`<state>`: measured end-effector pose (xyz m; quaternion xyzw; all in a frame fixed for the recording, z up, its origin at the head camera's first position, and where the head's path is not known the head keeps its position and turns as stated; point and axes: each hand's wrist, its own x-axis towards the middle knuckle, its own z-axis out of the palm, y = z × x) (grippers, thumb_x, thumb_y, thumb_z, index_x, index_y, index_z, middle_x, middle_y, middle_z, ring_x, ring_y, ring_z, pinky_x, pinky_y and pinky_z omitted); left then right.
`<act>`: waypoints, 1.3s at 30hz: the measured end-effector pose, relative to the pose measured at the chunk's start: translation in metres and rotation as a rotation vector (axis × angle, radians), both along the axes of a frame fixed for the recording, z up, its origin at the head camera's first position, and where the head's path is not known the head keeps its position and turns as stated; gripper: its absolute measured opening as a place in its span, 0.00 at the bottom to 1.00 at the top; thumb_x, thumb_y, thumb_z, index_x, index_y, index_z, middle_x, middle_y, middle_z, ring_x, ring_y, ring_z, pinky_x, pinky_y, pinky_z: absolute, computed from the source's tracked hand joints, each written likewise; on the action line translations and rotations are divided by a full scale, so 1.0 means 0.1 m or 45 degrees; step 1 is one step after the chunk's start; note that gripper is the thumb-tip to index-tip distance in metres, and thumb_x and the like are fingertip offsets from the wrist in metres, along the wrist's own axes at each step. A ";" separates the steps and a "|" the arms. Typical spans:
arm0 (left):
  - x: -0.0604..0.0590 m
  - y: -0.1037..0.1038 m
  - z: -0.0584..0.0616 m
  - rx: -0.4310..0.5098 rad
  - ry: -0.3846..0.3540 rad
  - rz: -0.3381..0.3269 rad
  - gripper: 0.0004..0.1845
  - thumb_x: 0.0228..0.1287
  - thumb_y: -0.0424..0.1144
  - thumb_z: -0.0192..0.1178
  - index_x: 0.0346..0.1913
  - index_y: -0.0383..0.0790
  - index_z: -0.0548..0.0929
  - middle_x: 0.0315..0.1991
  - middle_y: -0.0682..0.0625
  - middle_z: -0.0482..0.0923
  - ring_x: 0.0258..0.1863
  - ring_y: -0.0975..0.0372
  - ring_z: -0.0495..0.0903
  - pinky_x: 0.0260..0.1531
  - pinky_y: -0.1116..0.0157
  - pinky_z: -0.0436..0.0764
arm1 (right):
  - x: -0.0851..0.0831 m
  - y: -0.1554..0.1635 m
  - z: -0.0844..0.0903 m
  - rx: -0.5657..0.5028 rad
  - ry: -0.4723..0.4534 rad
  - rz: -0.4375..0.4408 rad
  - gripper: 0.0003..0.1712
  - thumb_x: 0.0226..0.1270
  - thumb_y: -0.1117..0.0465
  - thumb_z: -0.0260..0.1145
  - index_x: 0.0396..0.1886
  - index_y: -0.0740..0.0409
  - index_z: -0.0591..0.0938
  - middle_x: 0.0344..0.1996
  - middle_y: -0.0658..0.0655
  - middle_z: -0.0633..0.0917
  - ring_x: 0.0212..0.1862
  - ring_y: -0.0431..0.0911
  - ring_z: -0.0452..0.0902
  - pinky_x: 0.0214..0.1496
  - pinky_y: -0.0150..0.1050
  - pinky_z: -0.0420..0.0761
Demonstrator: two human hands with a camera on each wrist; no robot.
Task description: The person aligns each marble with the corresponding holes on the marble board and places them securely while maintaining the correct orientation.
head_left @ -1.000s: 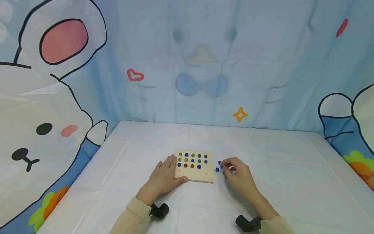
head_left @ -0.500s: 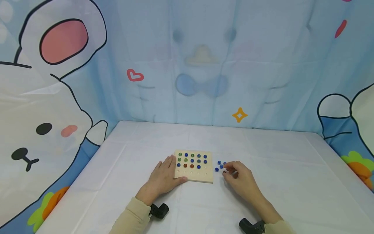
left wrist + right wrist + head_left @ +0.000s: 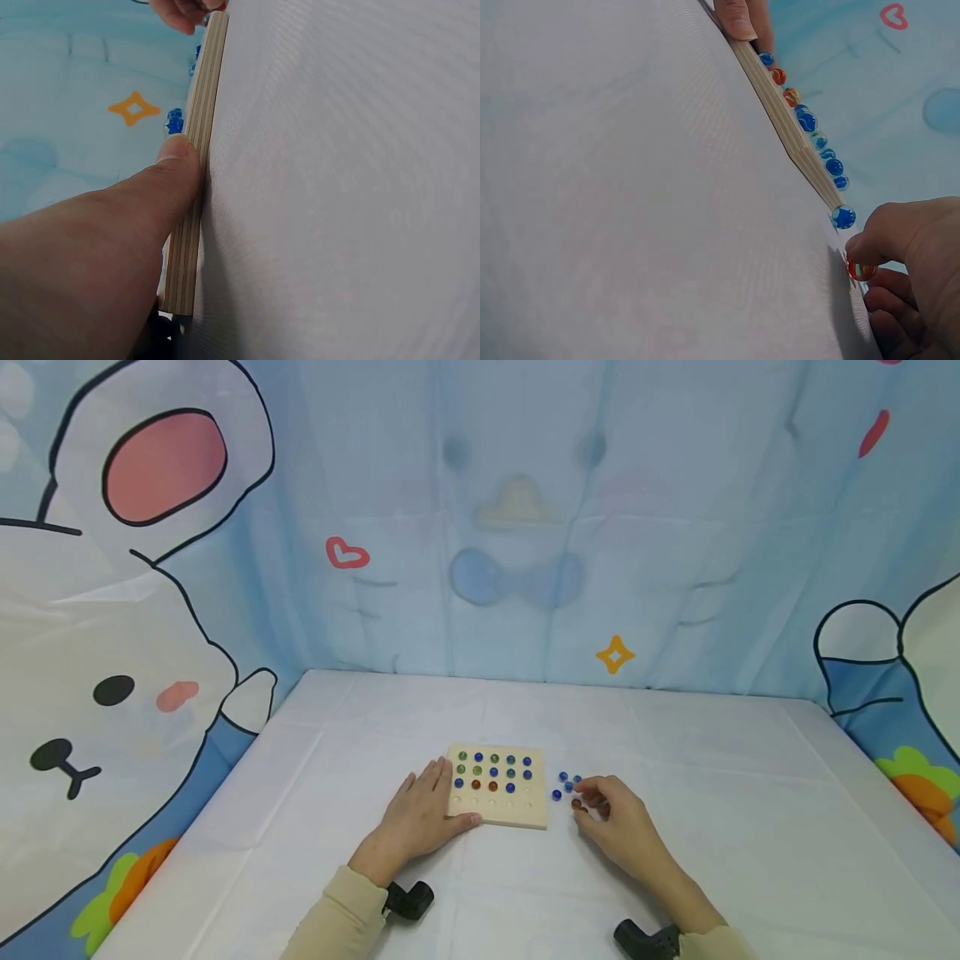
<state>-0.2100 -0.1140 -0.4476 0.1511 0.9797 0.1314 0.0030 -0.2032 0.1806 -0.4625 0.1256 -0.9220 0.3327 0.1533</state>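
A white cloth-covered table carries all items, backed by a pale blue cartoon-printed fabric backdrop.

The square light wooden marble board lies flat near the table's middle. Its far three rows of dimples hold green, blue and orange-red glass marbles; the near rows show bare dimples.

The left hand rests at the board's near-left corner, fingers largely straight and laid along the left edge, thumb pressed against the near edge. The left wrist view confirms the thumb flat against the layered plywood side. The hand steadies the board and grips nothing.

The right hand sits on the cloth just right of the board, apart from it. Its fingers are curled narrowly, thumb and forefinger pinching a small orange-red striped glass marble, which sits at cloth level; whether it touches the cloth cannot be told. In the head view this marble shows at the fingertips.

A few loose blue glass marbles lie on the cloth between the board's right edge and the right hand's fingertips, just beside both.
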 end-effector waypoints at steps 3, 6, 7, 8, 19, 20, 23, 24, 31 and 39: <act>0.00 0.00 0.00 0.003 -0.006 -0.001 0.52 0.66 0.68 0.53 0.77 0.30 0.54 0.77 0.37 0.55 0.78 0.48 0.55 0.75 0.47 0.59 | 0.00 0.01 0.00 0.000 -0.018 -0.006 0.16 0.57 0.69 0.72 0.46 0.58 0.82 0.37 0.52 0.80 0.39 0.42 0.75 0.40 0.32 0.79; 0.00 0.00 0.00 0.001 -0.006 0.000 0.52 0.66 0.68 0.53 0.77 0.31 0.54 0.77 0.37 0.55 0.78 0.48 0.55 0.75 0.47 0.59 | 0.00 0.01 0.00 -0.005 -0.033 -0.007 0.16 0.57 0.70 0.72 0.46 0.58 0.82 0.35 0.52 0.80 0.38 0.42 0.73 0.39 0.32 0.79; 0.00 -0.01 0.00 0.000 -0.004 0.000 0.52 0.66 0.68 0.53 0.77 0.30 0.54 0.77 0.37 0.55 0.78 0.48 0.56 0.75 0.47 0.59 | 0.00 0.01 0.01 -0.006 -0.034 -0.007 0.16 0.57 0.70 0.72 0.46 0.58 0.82 0.35 0.52 0.80 0.38 0.42 0.73 0.39 0.32 0.78; 0.00 -0.01 0.00 -0.001 -0.003 0.000 0.52 0.66 0.68 0.53 0.77 0.30 0.54 0.77 0.37 0.55 0.78 0.48 0.56 0.75 0.47 0.59 | 0.00 0.01 0.01 -0.006 -0.034 -0.006 0.16 0.57 0.70 0.72 0.46 0.58 0.82 0.35 0.52 0.79 0.37 0.42 0.73 0.39 0.31 0.78; -0.01 0.00 0.01 0.010 -0.001 -0.004 0.52 0.66 0.68 0.53 0.77 0.30 0.54 0.77 0.37 0.55 0.78 0.48 0.55 0.75 0.47 0.58 | 0.01 0.01 0.02 0.001 -0.042 -0.032 0.17 0.56 0.73 0.69 0.47 0.59 0.82 0.34 0.52 0.80 0.37 0.42 0.74 0.39 0.32 0.79; -0.01 0.00 0.01 0.010 -0.002 -0.004 0.52 0.66 0.68 0.53 0.77 0.30 0.54 0.77 0.37 0.55 0.78 0.48 0.55 0.75 0.47 0.58 | 0.01 0.01 0.02 -0.003 -0.045 -0.034 0.17 0.56 0.74 0.69 0.47 0.59 0.82 0.34 0.52 0.80 0.37 0.42 0.74 0.39 0.32 0.79; 0.00 0.00 0.01 0.011 -0.008 -0.005 0.52 0.66 0.68 0.53 0.77 0.30 0.54 0.77 0.37 0.55 0.78 0.48 0.55 0.75 0.47 0.58 | 0.01 0.01 0.01 -0.004 -0.048 -0.039 0.17 0.57 0.74 0.69 0.47 0.59 0.82 0.34 0.52 0.81 0.37 0.42 0.74 0.39 0.32 0.79; 0.00 0.00 0.01 0.015 -0.009 -0.006 0.52 0.66 0.68 0.53 0.77 0.30 0.54 0.77 0.37 0.55 0.78 0.48 0.55 0.75 0.47 0.58 | 0.01 0.01 0.01 -0.006 -0.047 -0.041 0.17 0.57 0.74 0.69 0.47 0.59 0.82 0.34 0.52 0.81 0.37 0.42 0.74 0.39 0.32 0.79; 0.00 0.00 0.02 0.019 0.000 -0.015 0.52 0.66 0.68 0.53 0.77 0.30 0.54 0.77 0.37 0.55 0.78 0.48 0.55 0.75 0.47 0.58 | -0.01 0.01 0.03 -0.006 -0.027 -0.055 0.16 0.58 0.74 0.68 0.46 0.59 0.82 0.34 0.52 0.80 0.37 0.42 0.74 0.38 0.30 0.79; 0.00 0.00 0.02 0.019 -0.012 -0.001 0.52 0.66 0.68 0.53 0.77 0.30 0.54 0.77 0.37 0.55 0.78 0.48 0.55 0.76 0.47 0.58 | -0.02 -0.02 0.08 -0.010 0.038 -0.042 0.14 0.59 0.74 0.66 0.45 0.60 0.82 0.35 0.52 0.81 0.39 0.42 0.76 0.40 0.34 0.82</act>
